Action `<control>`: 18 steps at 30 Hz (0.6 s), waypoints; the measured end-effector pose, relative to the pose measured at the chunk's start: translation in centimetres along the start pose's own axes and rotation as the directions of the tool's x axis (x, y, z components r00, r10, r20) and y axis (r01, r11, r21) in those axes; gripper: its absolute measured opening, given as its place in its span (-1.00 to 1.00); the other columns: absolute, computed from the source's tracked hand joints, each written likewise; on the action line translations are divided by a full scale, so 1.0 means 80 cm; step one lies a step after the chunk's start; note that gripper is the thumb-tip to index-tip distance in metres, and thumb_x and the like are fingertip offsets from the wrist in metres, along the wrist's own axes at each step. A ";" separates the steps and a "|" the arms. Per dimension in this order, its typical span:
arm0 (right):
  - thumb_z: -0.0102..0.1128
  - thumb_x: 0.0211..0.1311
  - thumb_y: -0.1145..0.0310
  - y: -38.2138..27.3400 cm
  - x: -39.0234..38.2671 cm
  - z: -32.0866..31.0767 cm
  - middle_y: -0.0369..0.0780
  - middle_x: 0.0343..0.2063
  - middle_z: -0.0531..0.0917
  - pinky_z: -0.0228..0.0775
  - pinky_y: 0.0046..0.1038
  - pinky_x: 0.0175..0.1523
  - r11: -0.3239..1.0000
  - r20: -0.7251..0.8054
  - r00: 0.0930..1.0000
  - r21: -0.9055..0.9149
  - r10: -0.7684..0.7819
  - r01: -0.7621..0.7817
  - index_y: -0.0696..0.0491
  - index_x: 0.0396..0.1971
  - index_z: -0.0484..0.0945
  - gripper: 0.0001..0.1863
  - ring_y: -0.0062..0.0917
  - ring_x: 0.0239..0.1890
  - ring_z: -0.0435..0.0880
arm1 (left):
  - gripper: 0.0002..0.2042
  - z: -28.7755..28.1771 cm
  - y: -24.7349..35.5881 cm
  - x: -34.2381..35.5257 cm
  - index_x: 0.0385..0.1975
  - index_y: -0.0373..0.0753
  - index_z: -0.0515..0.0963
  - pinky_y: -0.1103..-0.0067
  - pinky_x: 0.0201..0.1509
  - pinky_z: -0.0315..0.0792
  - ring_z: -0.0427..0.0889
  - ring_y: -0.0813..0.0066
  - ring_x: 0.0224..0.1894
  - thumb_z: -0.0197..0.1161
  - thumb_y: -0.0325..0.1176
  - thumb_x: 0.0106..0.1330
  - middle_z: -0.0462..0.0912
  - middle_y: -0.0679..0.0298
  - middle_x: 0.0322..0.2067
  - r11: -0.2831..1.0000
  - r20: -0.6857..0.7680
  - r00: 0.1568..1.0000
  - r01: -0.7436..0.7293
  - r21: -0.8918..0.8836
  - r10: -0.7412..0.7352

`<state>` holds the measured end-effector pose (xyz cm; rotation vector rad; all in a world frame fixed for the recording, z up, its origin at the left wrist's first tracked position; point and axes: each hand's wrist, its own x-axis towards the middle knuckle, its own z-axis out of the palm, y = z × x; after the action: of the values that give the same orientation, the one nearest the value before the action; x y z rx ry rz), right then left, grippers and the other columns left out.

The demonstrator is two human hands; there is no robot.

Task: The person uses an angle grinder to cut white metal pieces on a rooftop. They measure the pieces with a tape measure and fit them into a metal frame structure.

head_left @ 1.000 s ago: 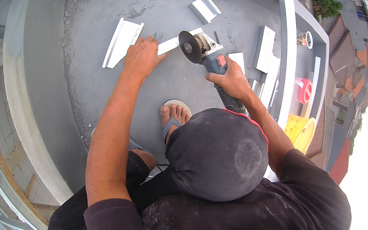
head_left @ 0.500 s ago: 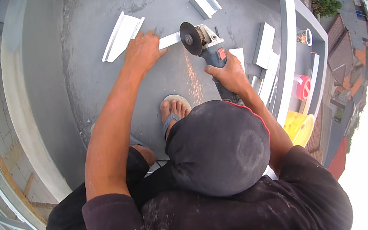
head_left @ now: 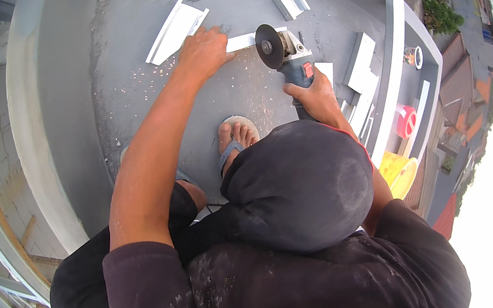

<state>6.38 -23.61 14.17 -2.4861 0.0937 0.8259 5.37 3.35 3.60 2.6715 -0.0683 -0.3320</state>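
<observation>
My left hand (head_left: 202,54) is closed on a narrow white strip (head_left: 240,42) lying across the grey floor. My right hand (head_left: 313,93) grips an angle grinder (head_left: 299,73), whose dark disc (head_left: 269,46) is at the right part of the strip, partly hiding it. Pale bright specks spread over the floor below the disc and to the left. Above my left hand lies a tapered white channel piece (head_left: 174,29); a short white channel offcut (head_left: 290,1) lies beyond the grinder. My sandalled foot (head_left: 235,134) rests on the floor below the strip.
Several white pieces (head_left: 359,60) lie at the right beside a long pale rail (head_left: 395,92). Beyond are a red container (head_left: 407,120), a yellow bucket (head_left: 399,172) and a white cup (head_left: 413,56). A low grey wall (head_left: 67,118) runs along the left; rooftops (head_left: 460,75) lie past the right edge.
Both hands, with the strip and grinder, have shifted up and rightward in the picture, as have the floor pieces. The orange spark stream below the disc has become scattered pale specks.
</observation>
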 end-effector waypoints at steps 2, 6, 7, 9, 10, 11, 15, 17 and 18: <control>0.49 0.03 0.11 -0.001 -0.001 0.001 0.05 -0.16 0.79 0.60 -0.21 0.09 1.000 0.000 1.000 -0.002 -0.010 0.010 0.30 0.07 0.59 -0.32 -0.20 -0.12 0.80 | -0.59 -0.001 0.000 0.000 -0.19 -0.28 0.81 0.21 0.09 0.68 0.74 0.07 0.07 0.51 0.01 0.33 0.78 0.12 -0.06 1.000 0.022 1.000 0.017 -0.019 -0.016; 0.49 0.04 0.14 -0.007 -0.003 0.000 0.03 -0.18 0.79 0.60 -0.22 0.08 1.000 0.007 1.000 0.011 -0.019 0.019 0.30 0.07 0.59 -0.33 -0.21 -0.13 0.81 | -0.59 -0.001 0.002 0.000 -0.17 -0.27 0.81 0.22 0.12 0.69 0.74 0.08 0.09 0.52 0.01 0.31 0.79 0.12 -0.07 0.999 0.020 0.999 0.039 -0.023 -0.038; 0.50 0.04 0.14 -0.008 -0.003 0.000 0.03 -0.18 0.79 0.60 -0.22 0.08 1.000 0.009 1.000 0.013 -0.020 0.020 0.30 0.07 0.59 -0.33 -0.22 -0.13 0.81 | -0.59 -0.001 0.002 0.001 -0.17 -0.27 0.81 0.22 0.12 0.69 0.74 0.08 0.10 0.52 0.01 0.31 0.79 0.12 -0.07 0.999 0.025 0.999 0.041 -0.021 -0.041; 0.50 0.04 0.14 -0.007 0.000 0.000 0.02 -0.19 0.79 0.60 -0.23 0.07 1.000 0.008 1.000 0.016 -0.021 0.021 0.31 0.07 0.59 -0.33 -0.22 -0.14 0.81 | -0.59 -0.002 0.003 0.002 -0.16 -0.27 0.81 0.22 0.13 0.69 0.74 0.08 0.10 0.53 0.01 0.30 0.79 0.12 -0.07 0.999 0.026 0.999 0.045 -0.019 -0.044; 0.51 0.04 0.14 -0.005 0.001 0.001 0.02 -0.20 0.79 0.61 -0.23 0.07 1.000 0.006 1.000 0.019 -0.021 0.021 0.31 0.07 0.59 -0.33 -0.22 -0.14 0.81 | -0.58 -0.003 0.004 0.001 -0.15 -0.27 0.81 0.22 0.13 0.69 0.74 0.08 0.10 0.53 0.01 0.30 0.79 0.12 -0.06 0.999 0.021 0.999 0.046 -0.020 -0.045; 0.51 0.04 0.14 0.000 0.005 0.002 0.02 -0.20 0.79 0.61 -0.23 0.07 0.999 0.004 0.999 0.024 -0.034 0.034 0.31 0.07 0.60 -0.33 -0.22 -0.14 0.81 | -0.58 -0.003 0.004 0.001 -0.15 -0.28 0.81 0.22 0.13 0.69 0.74 0.08 0.10 0.53 0.01 0.30 0.79 0.12 -0.06 0.999 0.016 0.999 0.046 -0.020 -0.046; 0.51 0.04 0.14 0.006 0.015 0.003 0.03 -0.18 0.79 0.61 -0.22 0.08 0.999 0.001 0.999 0.025 -0.047 0.047 0.31 0.07 0.60 -0.32 -0.21 -0.14 0.81 | -0.58 0.000 0.002 0.002 -0.15 -0.27 0.82 0.22 0.14 0.69 0.74 0.08 0.12 0.52 0.02 0.31 0.79 0.12 -0.04 0.999 0.017 0.999 0.035 -0.020 -0.035; 0.51 0.03 0.13 0.003 0.015 0.003 0.04 -0.17 0.79 0.60 -0.22 0.10 0.999 0.001 0.999 0.021 -0.044 0.044 0.31 0.07 0.60 -0.32 -0.19 -0.12 0.81 | -0.58 0.001 0.001 0.001 -0.15 -0.28 0.82 0.22 0.14 0.69 0.74 0.08 0.12 0.52 0.02 0.31 0.79 0.12 -0.04 0.998 0.009 0.999 0.047 -0.034 -0.046; 0.51 0.03 0.13 0.000 0.013 0.003 0.05 -0.16 0.79 0.60 -0.21 0.11 0.999 0.000 0.999 0.021 -0.046 0.046 0.31 0.08 0.60 -0.31 -0.19 -0.11 0.81 | -0.58 -0.001 0.002 0.001 -0.15 -0.28 0.82 0.22 0.13 0.69 0.74 0.08 0.12 0.51 0.02 0.32 0.79 0.12 -0.04 0.998 0.016 0.999 0.052 -0.035 -0.051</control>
<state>7.14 -23.41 13.41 -2.4594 0.0447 0.8029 5.46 3.22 3.72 2.6396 0.0016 -0.3665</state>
